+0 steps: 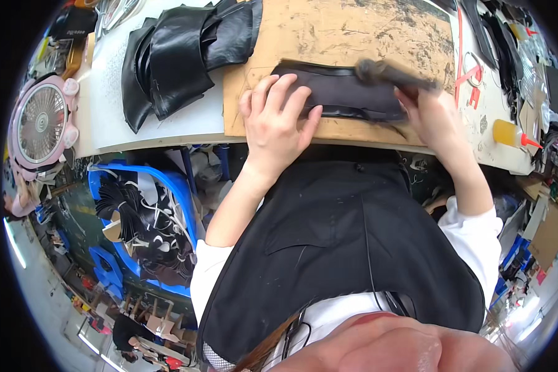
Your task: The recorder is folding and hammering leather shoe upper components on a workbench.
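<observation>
A flat dark leather piece [347,93] with glossy black folded edges lies on a worn wooden board [328,31]. My left hand [276,121] rests on its left end, fingers spread. At its right end, my right hand [437,121] is closed round the handle of a hammer [394,73], which is smeared by motion. The hammer's dark head is over the upper edge of the leather. Some fingers of the right hand are hidden, and contact between the hammer head and the leather cannot be made out.
Stacked black leather pieces [180,59] lie left of the board on the white table [108,127]. A pink fan [40,124] stands further left. Scissors [475,69] and a yellow bottle [508,133] with a red tip are on the right. Below left, a blue bin [189,217] holds scraps.
</observation>
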{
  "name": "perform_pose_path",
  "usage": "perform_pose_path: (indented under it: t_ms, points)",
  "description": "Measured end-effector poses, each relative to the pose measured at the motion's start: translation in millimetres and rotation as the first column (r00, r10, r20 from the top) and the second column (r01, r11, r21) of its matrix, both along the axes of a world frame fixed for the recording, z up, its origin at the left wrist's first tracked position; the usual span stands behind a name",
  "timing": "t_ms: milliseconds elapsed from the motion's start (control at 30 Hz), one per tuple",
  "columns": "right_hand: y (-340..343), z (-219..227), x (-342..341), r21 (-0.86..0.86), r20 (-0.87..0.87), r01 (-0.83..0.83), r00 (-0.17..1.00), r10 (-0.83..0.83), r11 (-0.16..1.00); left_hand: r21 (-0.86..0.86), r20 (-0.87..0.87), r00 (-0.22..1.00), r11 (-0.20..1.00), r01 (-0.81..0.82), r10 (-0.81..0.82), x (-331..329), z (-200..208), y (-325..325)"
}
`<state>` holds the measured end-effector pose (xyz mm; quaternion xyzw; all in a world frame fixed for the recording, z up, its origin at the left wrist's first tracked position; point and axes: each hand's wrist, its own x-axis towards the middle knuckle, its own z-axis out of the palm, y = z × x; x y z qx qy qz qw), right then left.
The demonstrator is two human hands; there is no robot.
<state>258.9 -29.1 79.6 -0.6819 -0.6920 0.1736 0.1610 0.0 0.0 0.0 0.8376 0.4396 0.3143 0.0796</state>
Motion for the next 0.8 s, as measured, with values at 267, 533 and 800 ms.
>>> perform_pose_path:
  t_ms: [267, 533, 800]
  points:
    - [40, -3, -36, 0.037, 0.126, -0.235, 0.965, 0.229, 0.971, 0.017, 0.036, 0.999, 1.0, -0.024, 0.024, -6, -3, 2]
    - [67, 3, -52, 0.146, 0.112, -0.327, 0.943, 0.313, 0.934, 0.005, 0.127, 0.992, 1.0, 0.018, -0.019, -10, -8, 13]
    - [-2, 33, -35, -0.136, 0.175, -0.354, 0.911, 0.375, 0.925, 0.011, 0.15, 0.988, 1.0, 0.023, -0.025, -13, -10, 19]
